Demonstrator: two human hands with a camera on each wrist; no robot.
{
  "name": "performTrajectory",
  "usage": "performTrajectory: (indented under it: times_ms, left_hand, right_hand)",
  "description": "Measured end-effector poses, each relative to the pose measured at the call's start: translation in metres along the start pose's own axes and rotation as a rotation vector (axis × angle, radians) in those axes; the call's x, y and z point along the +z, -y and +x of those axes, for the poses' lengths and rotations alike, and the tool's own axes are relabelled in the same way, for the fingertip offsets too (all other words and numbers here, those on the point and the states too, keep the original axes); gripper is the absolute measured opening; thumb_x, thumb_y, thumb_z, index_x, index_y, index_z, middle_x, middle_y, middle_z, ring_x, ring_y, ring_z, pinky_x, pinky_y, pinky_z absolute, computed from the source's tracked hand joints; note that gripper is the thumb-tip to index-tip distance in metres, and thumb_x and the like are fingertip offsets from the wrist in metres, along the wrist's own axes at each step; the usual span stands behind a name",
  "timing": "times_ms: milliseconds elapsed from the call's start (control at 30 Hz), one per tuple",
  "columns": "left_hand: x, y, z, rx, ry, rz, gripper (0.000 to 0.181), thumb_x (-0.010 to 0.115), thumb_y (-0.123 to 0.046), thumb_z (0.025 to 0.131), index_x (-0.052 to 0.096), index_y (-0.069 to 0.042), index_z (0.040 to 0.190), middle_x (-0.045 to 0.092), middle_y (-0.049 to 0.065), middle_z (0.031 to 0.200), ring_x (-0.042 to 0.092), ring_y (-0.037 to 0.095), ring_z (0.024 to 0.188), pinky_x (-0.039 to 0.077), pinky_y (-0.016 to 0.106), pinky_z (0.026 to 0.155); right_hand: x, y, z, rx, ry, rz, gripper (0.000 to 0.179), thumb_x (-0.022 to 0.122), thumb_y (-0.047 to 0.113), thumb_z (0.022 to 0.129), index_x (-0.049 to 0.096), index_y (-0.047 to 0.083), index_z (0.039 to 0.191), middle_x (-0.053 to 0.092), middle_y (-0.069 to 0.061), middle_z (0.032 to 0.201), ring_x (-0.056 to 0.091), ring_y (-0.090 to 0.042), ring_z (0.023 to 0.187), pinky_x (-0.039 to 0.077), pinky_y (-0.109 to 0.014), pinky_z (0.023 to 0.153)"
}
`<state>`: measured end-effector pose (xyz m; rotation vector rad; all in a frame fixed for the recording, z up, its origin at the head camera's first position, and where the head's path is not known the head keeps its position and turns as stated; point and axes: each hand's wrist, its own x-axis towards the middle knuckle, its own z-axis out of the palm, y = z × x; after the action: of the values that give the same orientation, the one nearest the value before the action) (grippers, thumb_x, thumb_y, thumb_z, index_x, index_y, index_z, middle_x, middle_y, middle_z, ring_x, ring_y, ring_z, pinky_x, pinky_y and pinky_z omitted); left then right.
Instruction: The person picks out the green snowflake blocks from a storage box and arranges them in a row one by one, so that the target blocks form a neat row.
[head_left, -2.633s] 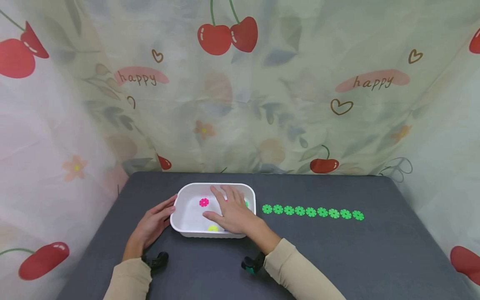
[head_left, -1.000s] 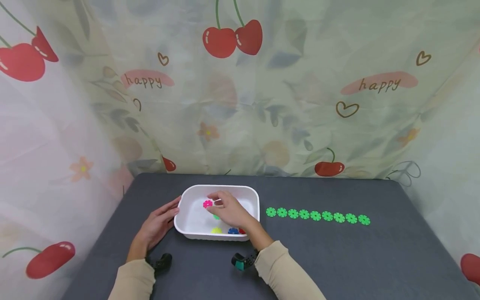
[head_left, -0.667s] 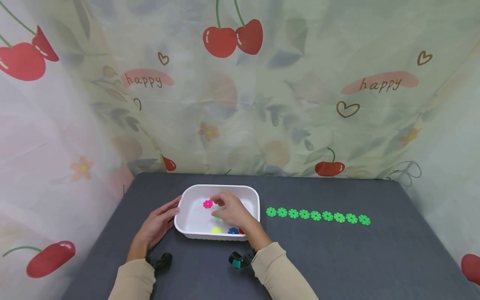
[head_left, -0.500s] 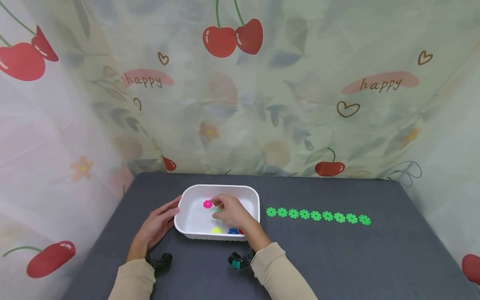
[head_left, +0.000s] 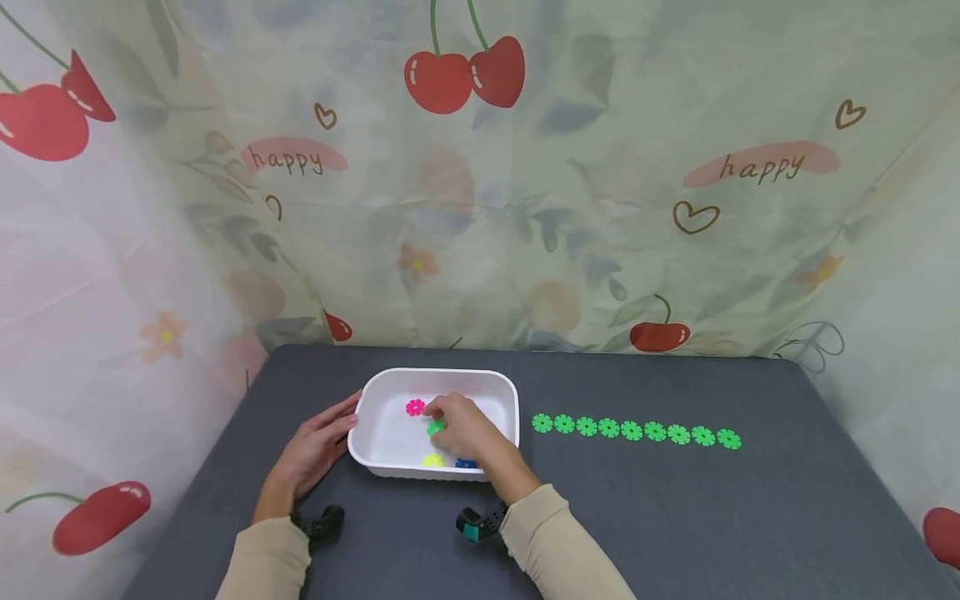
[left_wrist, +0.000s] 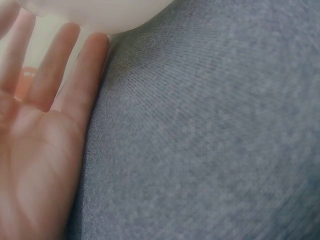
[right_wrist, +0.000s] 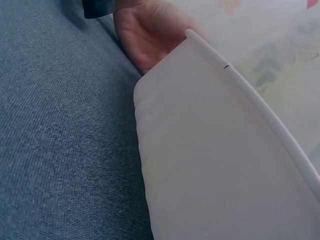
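A white plastic tray (head_left: pixel 390 442) stands on the dark grey table. My left hand (head_left: pixel 313 450) rests with extended fingers against the tray's left end; in the left wrist view the hand's fingertips touch its wall. Inside the tray my right hand (head_left: pixel 465 429) reaches down, its thumb and bent fingers around a green notched, flower-shaped disc (head_left: pixel 435 427). Whether they pinch it I cannot tell. Just left of the fingertips lies a pink disc (head_left: pixel 416 407). Near the front wall are a yellow disc (head_left: pixel 432 460) and a partly hidden blue disc (head_left: pixel 466 463). The tray wall hides the right fingers in the right wrist view.
Right of the tray, a row of several green notched discs (head_left: pixel 632 431) lies across the table (head_left: pixel 637 517). A printed curtain (head_left: pixel 562 208) hangs behind the table and at both sides.
My right hand has drawn from spread fingers over the tray to bent fingers around the green disc, which has shifted slightly. The red disc near the front wall is now hidden. My left hand stays at the tray.
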<state>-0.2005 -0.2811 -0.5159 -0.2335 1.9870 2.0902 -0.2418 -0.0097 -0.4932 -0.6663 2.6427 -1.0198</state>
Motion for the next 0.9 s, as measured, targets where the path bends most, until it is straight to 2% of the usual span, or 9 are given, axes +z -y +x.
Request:
performTrajectory:
  times_ms: [267,533,700,900]
  left_hand:
    - [0.000,-0.001,0.000,0.001,-0.001,0.007,0.067,0.065,-0.029,0.101,0.035,-0.017,0.160,0.030,-0.002,0.169,0.053,-0.009,0.123,0.050,0.016,0.097]
    - [0.001,-0.002,-0.001,0.004,0.001,-0.010,0.068,0.066,-0.027,0.101,0.035,-0.015,0.160,0.031,-0.003,0.168,0.054,-0.011,0.121,0.050,0.017,0.097]
    - [0.000,-0.003,0.000,0.001,0.001,-0.016,0.070,0.067,-0.029,0.100,0.034,-0.015,0.160,0.034,-0.004,0.167,0.055,-0.011,0.120,0.051,0.017,0.097]
    - [-0.001,0.000,0.001,-0.012,-0.006,-0.005,0.069,0.067,-0.031,0.100,0.035,-0.017,0.160,0.032,-0.005,0.168,0.053,-0.010,0.122,0.051,0.017,0.097]
  right_hand:
    - [0.002,0.001,-0.002,-0.005,0.000,-0.077,0.030,0.077,0.008,0.087,0.075,0.011,0.117,0.063,-0.002,0.102,0.055,-0.013,0.093,0.050,-0.030,0.093]
    - [0.001,0.002,-0.002,-0.021,-0.007,-0.050,0.014,0.076,0.011,0.089,0.078,0.016,0.102,0.060,0.003,0.086,0.050,-0.011,0.082,0.044,-0.023,0.076]
    - [-0.002,0.003,-0.001,-0.069,-0.063,0.025,0.007,0.074,0.016,0.092,0.078,0.016,0.098,0.065,0.004,0.085,0.053,-0.010,0.080,0.046,-0.023,0.076]
    - [-0.011,0.005,-0.004,-0.103,-0.165,0.189,0.013,0.074,0.015,0.093,0.078,0.010,0.105,0.072,-0.001,0.091,0.055,-0.009,0.079,0.048,-0.021,0.073]
